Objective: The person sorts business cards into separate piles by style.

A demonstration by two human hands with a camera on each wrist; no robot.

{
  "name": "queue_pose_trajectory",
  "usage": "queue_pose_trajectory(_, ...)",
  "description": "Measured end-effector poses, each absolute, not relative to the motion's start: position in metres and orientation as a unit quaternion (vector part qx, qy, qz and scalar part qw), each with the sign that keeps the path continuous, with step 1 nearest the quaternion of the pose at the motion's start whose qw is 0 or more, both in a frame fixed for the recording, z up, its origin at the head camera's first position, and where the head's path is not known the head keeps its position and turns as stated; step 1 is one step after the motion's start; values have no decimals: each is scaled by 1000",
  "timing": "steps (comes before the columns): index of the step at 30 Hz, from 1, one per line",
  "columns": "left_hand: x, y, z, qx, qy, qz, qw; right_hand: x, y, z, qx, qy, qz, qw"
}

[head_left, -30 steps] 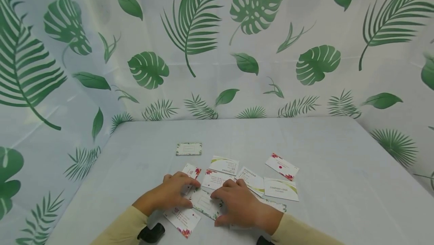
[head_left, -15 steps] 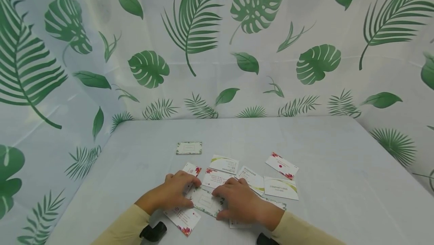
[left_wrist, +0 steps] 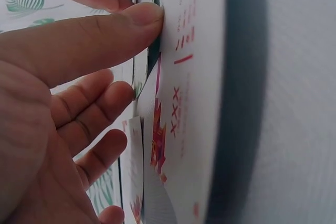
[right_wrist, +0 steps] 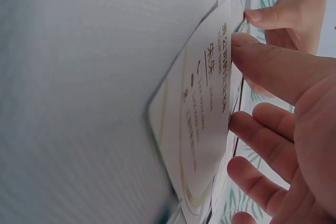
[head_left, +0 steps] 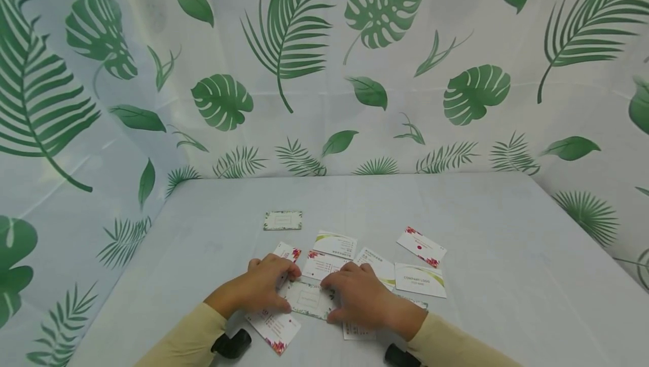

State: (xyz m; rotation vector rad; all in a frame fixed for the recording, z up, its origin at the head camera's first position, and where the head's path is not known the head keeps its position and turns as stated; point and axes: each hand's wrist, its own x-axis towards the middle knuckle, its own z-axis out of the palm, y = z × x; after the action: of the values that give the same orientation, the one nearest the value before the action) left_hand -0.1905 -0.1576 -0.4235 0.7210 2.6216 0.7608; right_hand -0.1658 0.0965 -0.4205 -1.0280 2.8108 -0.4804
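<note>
Both hands are on one leaf-bordered card (head_left: 308, 299) at the near middle of the table (head_left: 507, 254). Left hand (head_left: 261, 287) pinches its left end, thumb on the near edge, fingers curled over the far edge. Right hand (head_left: 362, 299) pinches the right end the same way. The card lies across other cards, roughly flat; can't tell if it's lifted clear.

Left wrist view: thumb tip (left_wrist: 142, 17) presses a card edge, a red-print card (left_wrist: 184, 103) just beside it. Right wrist view: thumb (right_wrist: 262, 61) touches the edge of a gold-lettered card (right_wrist: 202, 114).

Loose cards are scattered just beyond the hands: one red-flower card (head_left: 421, 247) far right, a "COMPANY LOGO" card (head_left: 419, 281) near it, another (head_left: 274, 327) under the left wrist. A lone bordered card (head_left: 282, 220) sits apart, further back. Leaf-print curtain (head_left: 324, 62) behind.
</note>
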Motion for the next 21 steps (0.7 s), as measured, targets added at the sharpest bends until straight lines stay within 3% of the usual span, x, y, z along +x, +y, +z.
queue_pose_trajectory(21,-190,-163,-415,236,907,317,143,-168,100,-417,-318,928,-187,51)
